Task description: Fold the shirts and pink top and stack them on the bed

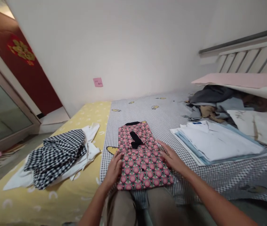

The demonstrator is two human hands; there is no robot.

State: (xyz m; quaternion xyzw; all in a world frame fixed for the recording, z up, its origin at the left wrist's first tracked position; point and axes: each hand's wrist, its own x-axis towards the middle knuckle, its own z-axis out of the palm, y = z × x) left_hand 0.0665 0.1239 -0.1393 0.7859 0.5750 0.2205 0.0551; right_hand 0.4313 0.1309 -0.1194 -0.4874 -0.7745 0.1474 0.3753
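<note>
A folded pink garment with a floral print (142, 163) lies flat on a black-and-white checked bedsheet (194, 179). A black collar edge and a black strip (135, 140) show on its upper part. My left hand (113, 169) rests against the garment's left edge, fingers apart. My right hand (171, 158) lies flat on its right edge, with the fingers spread. Neither hand grips the cloth. My knees (142, 210) sit just below the garment's lower edge.
To the right lies a folded stack of white and pale blue clothes (215, 142), with a heap of dark clothes (213, 100) behind it under a pink board. On the yellow mattress at left lie gingham and white garments (55, 157). A mirrored door stands far left.
</note>
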